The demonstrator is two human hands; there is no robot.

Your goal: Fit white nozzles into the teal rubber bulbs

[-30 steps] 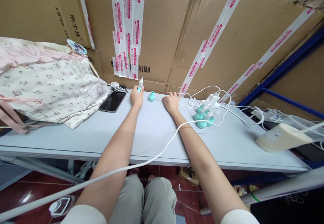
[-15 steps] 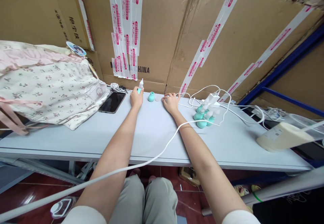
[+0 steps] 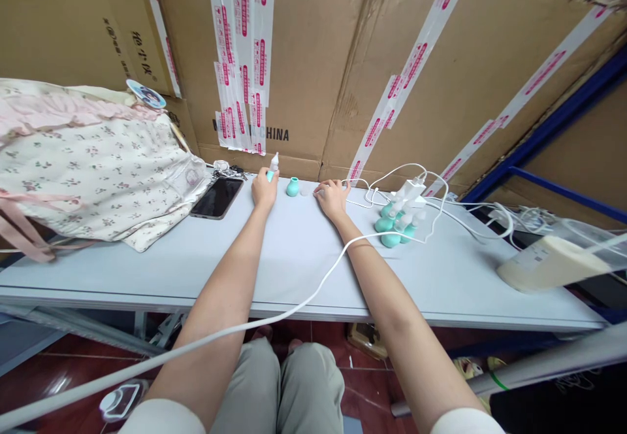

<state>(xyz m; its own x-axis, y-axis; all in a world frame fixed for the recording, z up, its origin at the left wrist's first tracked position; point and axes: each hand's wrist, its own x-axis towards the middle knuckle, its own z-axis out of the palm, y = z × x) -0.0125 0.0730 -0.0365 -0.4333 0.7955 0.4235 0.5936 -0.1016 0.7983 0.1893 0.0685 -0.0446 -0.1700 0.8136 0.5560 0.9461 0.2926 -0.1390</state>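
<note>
My left hand [image 3: 264,189] is closed around a teal bulb syringe [image 3: 274,163], its clear pointed nozzle sticking up above my fingers. Just right of that hand a teal bulb [image 3: 292,187] without a nozzle stands upright on the table. Beside it lies a small clear piece [image 3: 304,192], too small to make out well. My right hand [image 3: 332,197] lies palm down on the table, a little right of the clear piece, fingers stretched out and slightly bent. Further right stands a cluster of several teal bulb syringes [image 3: 390,238] with clear nozzles.
A phone [image 3: 218,198] and a flowered bag [image 3: 98,159] are at the left. A white cable [image 3: 313,295] crosses in front of my arms. A white charger [image 3: 410,189] lies behind the cluster, a cream container [image 3: 543,267] at the right. Taped cardboard [image 3: 304,48] walls the back.
My right hand looks very slightly further from the small clear piece. The left hand keeps hold of the bulb syringe in the same place.
</note>
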